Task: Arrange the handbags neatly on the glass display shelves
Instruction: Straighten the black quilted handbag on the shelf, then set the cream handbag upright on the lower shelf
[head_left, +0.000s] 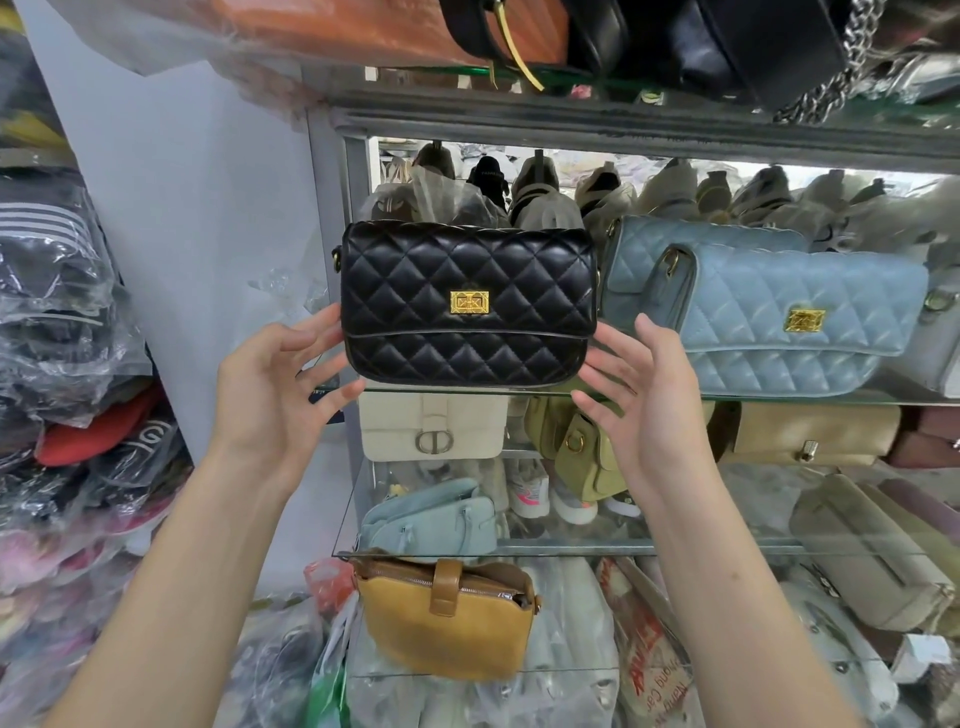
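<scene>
A black quilted handbag (465, 304) with a gold clasp stands upright at the left end of a glass shelf (779, 399). My left hand (283, 387) is at its left side and my right hand (631, 400) at its right side; fingers of both are spread and only the fingertips reach the bag's lower corners. Beside it on the right lies a blue-grey quilted handbag (763, 312) with a gold clasp. One shelf down are a white bag (434, 426), an olive bag (582, 452) and a beige bag (810, 434).
Lower shelves hold a pale blue bag (431, 522), a mustard bag (447, 618) and a grey-beige bag (872, 556). Black bags (743, 41) sit on the top shelf. Plastic-wrapped clothes (62, 322) are stacked on the left. Wrapped shoes fill the back of the cabinet.
</scene>
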